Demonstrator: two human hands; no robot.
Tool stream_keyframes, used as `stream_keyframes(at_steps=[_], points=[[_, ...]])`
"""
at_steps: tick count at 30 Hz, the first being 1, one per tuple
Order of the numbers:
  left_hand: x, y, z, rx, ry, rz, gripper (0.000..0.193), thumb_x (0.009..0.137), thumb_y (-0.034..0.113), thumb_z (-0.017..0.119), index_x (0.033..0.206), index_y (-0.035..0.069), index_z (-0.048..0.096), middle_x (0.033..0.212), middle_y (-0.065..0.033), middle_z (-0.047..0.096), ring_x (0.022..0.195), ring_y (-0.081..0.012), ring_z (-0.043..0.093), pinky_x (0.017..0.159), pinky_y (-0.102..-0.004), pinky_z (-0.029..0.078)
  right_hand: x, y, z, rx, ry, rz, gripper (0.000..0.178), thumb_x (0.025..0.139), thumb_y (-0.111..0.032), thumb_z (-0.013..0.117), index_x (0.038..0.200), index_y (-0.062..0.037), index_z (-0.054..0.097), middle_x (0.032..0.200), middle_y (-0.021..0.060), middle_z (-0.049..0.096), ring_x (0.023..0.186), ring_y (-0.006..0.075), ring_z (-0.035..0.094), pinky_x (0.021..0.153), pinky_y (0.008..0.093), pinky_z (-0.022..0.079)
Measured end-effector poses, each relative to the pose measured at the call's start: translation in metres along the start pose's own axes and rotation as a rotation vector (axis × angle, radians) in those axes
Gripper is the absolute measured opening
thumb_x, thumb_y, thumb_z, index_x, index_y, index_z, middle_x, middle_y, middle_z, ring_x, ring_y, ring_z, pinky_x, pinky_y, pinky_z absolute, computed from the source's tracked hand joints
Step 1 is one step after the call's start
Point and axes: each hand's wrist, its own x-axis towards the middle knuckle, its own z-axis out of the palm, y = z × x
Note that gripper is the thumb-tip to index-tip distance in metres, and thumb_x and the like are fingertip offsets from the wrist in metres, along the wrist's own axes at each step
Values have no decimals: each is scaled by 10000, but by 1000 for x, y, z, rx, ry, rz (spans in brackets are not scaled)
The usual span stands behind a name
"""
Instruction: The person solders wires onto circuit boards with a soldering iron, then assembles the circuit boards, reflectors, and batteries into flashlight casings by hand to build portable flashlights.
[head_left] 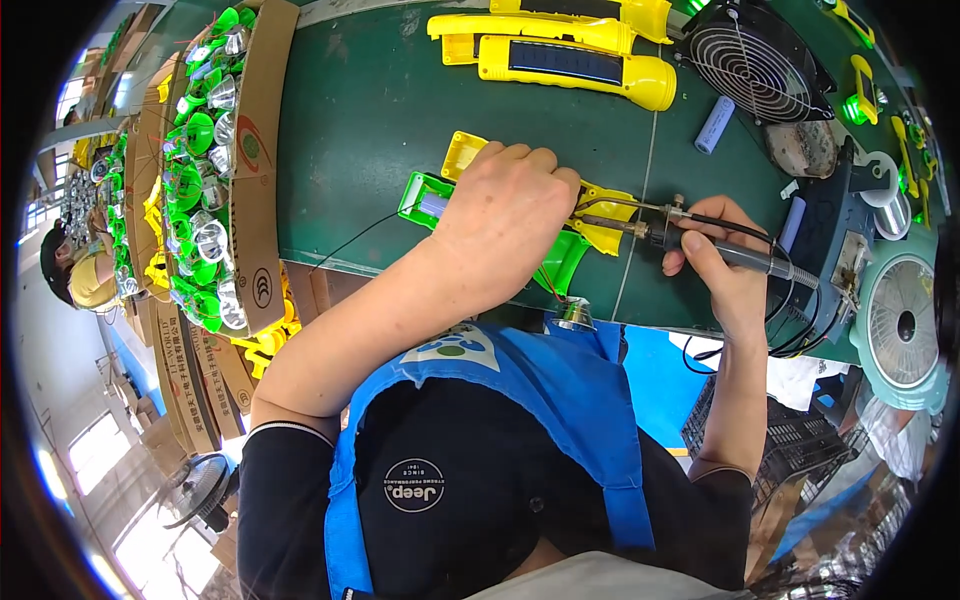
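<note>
Near the front edge of the green surface [350, 130] lies the yellow casing [603, 241]. The left hand [510, 205] curves over it, probably for keeping it steady; whether its fingertips pinch something, I cannot tell. The right hand [722, 258] pinches the soldering iron [757, 259], pointing leftward, perhaps for fine control. Yellow torches [577, 73] lie toward the far edge, seemingly leaving working room.

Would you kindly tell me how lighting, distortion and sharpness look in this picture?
Head view, left: edges of the brown cardboard carton bow; head view, lower left: bright white windows are washed out; head view, centre: the bare left hand and slim grey-handled soldering iron look fairly sharp.
</note>
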Motion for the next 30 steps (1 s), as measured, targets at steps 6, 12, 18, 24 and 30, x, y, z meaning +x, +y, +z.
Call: stream_keyframes(at_steps=[6,12,18,24,30], points=[[0,-1,3,-2,49,-27,43,773,55,618,765,13,611,763,-121,595,791,-280,601,732,-389,458,-3,3,1,3,28,-11,194,843,-76,650,957,48,553,770,107,643,640,131,634,615,249,533],[-1,1,2,3,48,-41,51,791,51,616,763,8,611,765,-128,599,791,-281,604,732,-390,462,-7,4,1,-35,94,-20,323,820,-226,660,958,43,547,749,137,645,599,146,604,663,268,499],[0,6,-6,9,35,-34,51,796,52,614,770,8,611,764,-126,597,791,-278,602,731,-385,461,-13,-2,3,62,134,-90,241,841,-136,651,967,45,553,700,110,633,613,147,614,611,256,496],[3,1,-2,17,47,-33,46,779,54,622,764,15,602,751,-114,588,786,-277,600,715,-385,457,-11,4,3,101,143,-90,255,851,-141,650,982,53,549,724,115,630,613,156,612,606,262,495],[8,-11,21,38,70,-27,45,777,53,621,761,18,598,755,-115,587,777,-280,598,711,-389,456,1,46,14,118,245,-333,326,907,-216,602,1081,20,460,852,154,624,737,216,647,790,374,522]])
